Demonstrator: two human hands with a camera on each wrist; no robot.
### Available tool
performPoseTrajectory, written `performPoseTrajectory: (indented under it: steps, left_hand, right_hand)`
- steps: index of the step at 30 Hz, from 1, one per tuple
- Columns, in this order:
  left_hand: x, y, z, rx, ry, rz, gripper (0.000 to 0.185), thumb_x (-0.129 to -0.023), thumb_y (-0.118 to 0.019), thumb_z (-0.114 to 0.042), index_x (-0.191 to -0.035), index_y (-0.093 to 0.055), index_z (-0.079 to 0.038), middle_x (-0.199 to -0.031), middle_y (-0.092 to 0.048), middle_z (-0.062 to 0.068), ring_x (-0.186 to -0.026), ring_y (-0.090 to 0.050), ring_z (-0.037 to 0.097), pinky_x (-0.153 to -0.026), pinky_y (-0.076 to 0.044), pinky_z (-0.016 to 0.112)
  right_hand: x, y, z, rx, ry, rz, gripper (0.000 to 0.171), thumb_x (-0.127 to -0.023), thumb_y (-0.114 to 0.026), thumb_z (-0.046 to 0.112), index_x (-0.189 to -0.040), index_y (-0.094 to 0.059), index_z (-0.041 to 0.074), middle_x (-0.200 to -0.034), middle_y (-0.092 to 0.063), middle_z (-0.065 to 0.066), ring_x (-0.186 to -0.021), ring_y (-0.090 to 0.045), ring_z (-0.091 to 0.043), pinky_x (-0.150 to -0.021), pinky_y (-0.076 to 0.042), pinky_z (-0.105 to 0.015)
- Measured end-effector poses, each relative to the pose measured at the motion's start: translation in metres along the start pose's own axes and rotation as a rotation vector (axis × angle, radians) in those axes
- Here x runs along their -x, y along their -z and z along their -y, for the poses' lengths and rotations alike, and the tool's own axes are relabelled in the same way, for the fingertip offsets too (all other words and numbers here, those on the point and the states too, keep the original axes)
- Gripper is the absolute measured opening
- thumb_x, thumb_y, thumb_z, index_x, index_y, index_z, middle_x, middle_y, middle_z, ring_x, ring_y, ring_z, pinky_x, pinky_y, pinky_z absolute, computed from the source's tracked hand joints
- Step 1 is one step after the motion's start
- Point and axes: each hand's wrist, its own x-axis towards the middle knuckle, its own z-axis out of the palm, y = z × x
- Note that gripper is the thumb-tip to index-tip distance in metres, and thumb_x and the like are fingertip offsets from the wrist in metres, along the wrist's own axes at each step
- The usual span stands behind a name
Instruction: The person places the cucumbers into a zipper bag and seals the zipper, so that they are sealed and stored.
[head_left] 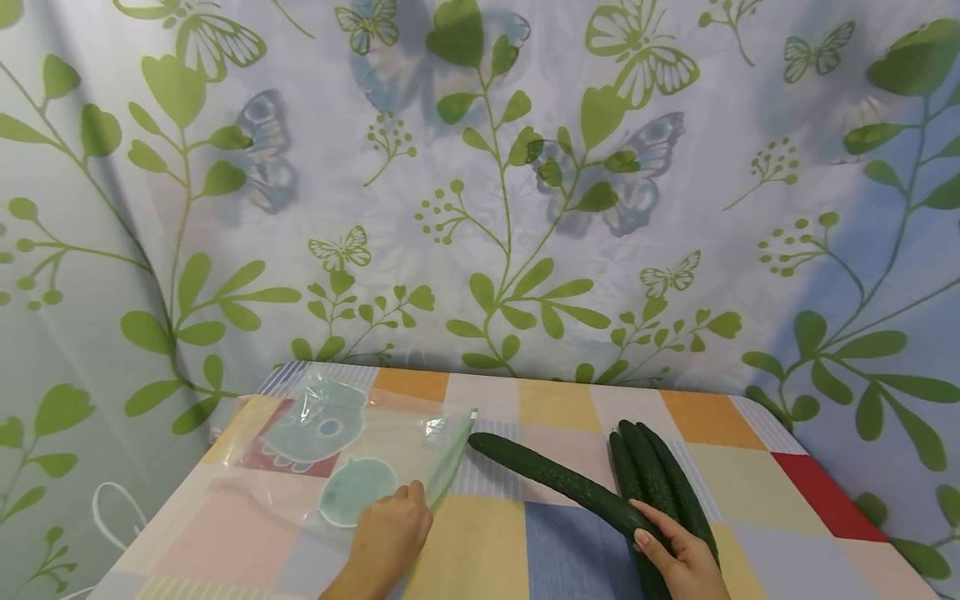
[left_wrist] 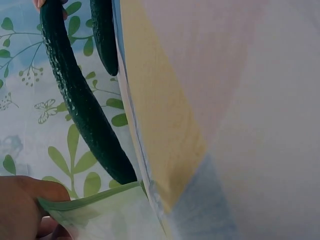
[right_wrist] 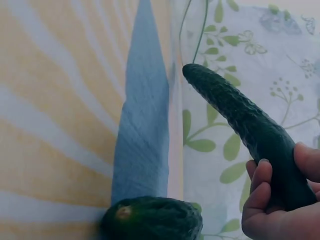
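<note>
**Cucumber and zip bag, both in hand**

Cucumber (head_left: 558,482): gripped at near end by right hand (head_left: 678,558), tip toward bag mouth. Likely stiff, weighty, bumpy-skinned; best held mid-length. Clear bag (head_left: 337,454): limp, slippery; left hand (head_left: 390,533) pinching rim, flat on worktop (head_left: 480,550). Spare cucumbers (head_left: 660,479) beside right hand.

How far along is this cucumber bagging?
Early. Done: the left hand grips the zip bag at its green mouth edge. In hand: the right hand holds one cucumber, tip near that mouth. Left: it isn't inside, and more cucumbers lie on the table.
</note>
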Motion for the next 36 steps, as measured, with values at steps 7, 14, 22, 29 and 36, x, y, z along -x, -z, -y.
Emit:
performPoseTrajectory:
  steps: [7, 14, 22, 29, 36]
  left_hand:
    - [0.001, 0.0, -0.001, 0.015, 0.001, -0.023, 0.015, -0.06, -0.05, -0.011, -0.056, -0.035, -0.012, -0.046, -0.033, -0.004, -0.033, -0.027, 0.007, -0.028, -0.026, 0.021]
    - [-0.002, 0.007, -0.004, 0.039, -0.021, 0.037, 0.02, -0.063, -0.052, -0.01, -0.056, -0.034, -0.013, -0.047, -0.026, -0.008, -0.041, -0.015, 0.0, -0.031, -0.018, 0.012]
    - [-0.003, 0.011, -0.007, 0.026, -0.055, 0.06, 0.021, -0.06, -0.061, -0.013, -0.06, -0.041, -0.011, -0.049, -0.036, -0.006, -0.038, -0.024, 0.002, -0.031, -0.024, 0.014]
    - [-0.006, 0.011, -0.01, 0.033, -0.046, -0.006, 0.011, -0.062, -0.053, -0.014, -0.063, -0.044, -0.008, -0.05, -0.041, -0.002, -0.035, -0.038, 0.01, -0.03, -0.029, 0.021]
    - [-0.006, 0.014, -0.011, 0.033, -0.05, -0.026, 0.014, -0.06, -0.055, -0.014, -0.06, -0.041, -0.01, -0.049, -0.039, -0.003, -0.035, -0.037, 0.009, -0.03, -0.029, 0.02]
  right_hand:
    - [-0.002, -0.005, 0.004, -0.074, -0.029, 0.053, 0.043, -0.088, -0.055, 0.015, -0.128, -0.049, 0.001, -0.092, -0.065, -0.009, -0.073, -0.058, -0.008, -0.065, -0.047, -0.024]
    - [-0.009, -0.015, 0.007, -0.175, -0.085, 0.109, 0.046, -0.088, -0.055, 0.016, -0.13, -0.047, -0.001, -0.109, -0.062, -0.016, -0.079, -0.062, -0.014, -0.071, -0.05, -0.028]
    - [-0.024, -0.028, 0.002, -0.406, -0.108, 0.254, 0.053, -0.091, -0.052, 0.018, -0.135, -0.036, -0.006, -0.123, -0.052, -0.006, -0.09, -0.057, 0.0, -0.083, -0.05, -0.03]
    - [-0.037, -0.038, 0.012, -0.447, -0.096, 0.336, 0.058, -0.091, -0.051, 0.025, -0.138, -0.031, -0.004, -0.135, -0.041, -0.019, -0.098, -0.054, -0.006, -0.089, -0.046, -0.033]
    - [-0.05, -0.053, 0.025, -0.459, -0.091, 0.333, 0.054, -0.092, -0.051, 0.023, -0.136, -0.036, -0.005, -0.136, -0.039, -0.022, -0.103, -0.053, -0.013, -0.089, -0.047, -0.033]
